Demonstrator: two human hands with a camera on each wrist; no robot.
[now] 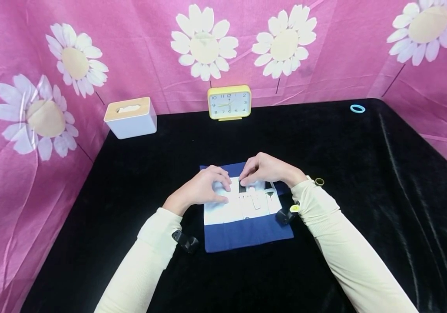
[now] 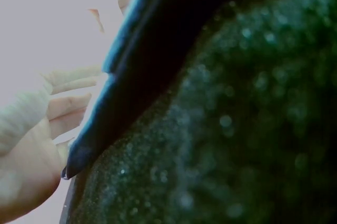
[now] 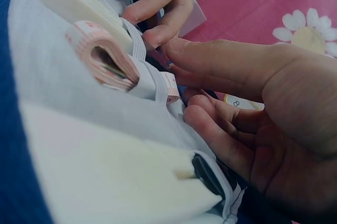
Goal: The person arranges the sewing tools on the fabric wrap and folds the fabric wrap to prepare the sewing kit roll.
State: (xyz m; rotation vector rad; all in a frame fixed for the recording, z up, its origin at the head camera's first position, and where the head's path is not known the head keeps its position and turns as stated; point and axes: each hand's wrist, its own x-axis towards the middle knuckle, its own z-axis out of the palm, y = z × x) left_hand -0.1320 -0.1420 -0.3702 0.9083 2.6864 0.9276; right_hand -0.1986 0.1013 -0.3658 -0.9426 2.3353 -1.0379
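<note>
A blue fabric case (image 1: 246, 234) lies unfolded, its white lining fitted with elastic loops. My left hand (image 1: 207, 187) rests over the left part of the lining, fingers spread and slightly bent; it also shows in the left wrist view beside the case's dark edge. My right hand (image 1: 266, 168) bends over the upper middle, thumb and fingertips pinching a small dark item (image 1: 242, 187) at the elastic; I cannot tell its kind. In the right wrist view, a folded tape measure (image 3: 102, 56) sits under an elastic loop (image 3: 158, 84), close to the right fingertips.
Black velvety cloth (image 1: 137, 174) covers the table. At the back stand a white tissue box (image 1: 135, 126) with a wooden lid and a yellow clock (image 1: 229, 103). A light-blue ring (image 1: 357, 108) lies back right. Behind hangs a pink flowered curtain (image 1: 137, 48).
</note>
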